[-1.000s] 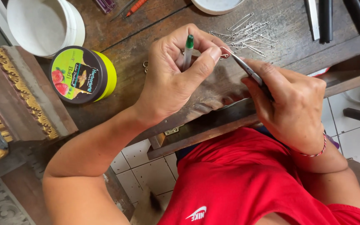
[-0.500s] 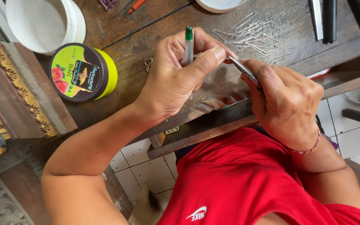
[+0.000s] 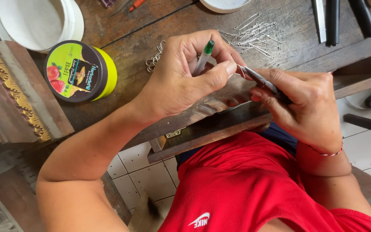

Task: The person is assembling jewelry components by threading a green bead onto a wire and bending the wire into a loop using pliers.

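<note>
Head view, hands (image 3: 237, 86) unmoved, green-capped pen (image 3: 204, 58) slightly lower

**Worn wooden work surface and the items lying on it**

Dark, scratched wooden surface (image 3: 151, 38) with a raised front ledge. At left stands a round jar (image 3: 79, 71) with a black lid and yellow-green wall; just behind it sits a white bowl (image 3: 39, 19). A small cluster of bent wire hooks (image 3: 154, 59) lies near the centre. A loose pile of straight metal pins (image 3: 254, 34) lies toward the right. Dark tool handles (image 3: 336, 19) rest at the far right edge.
</note>
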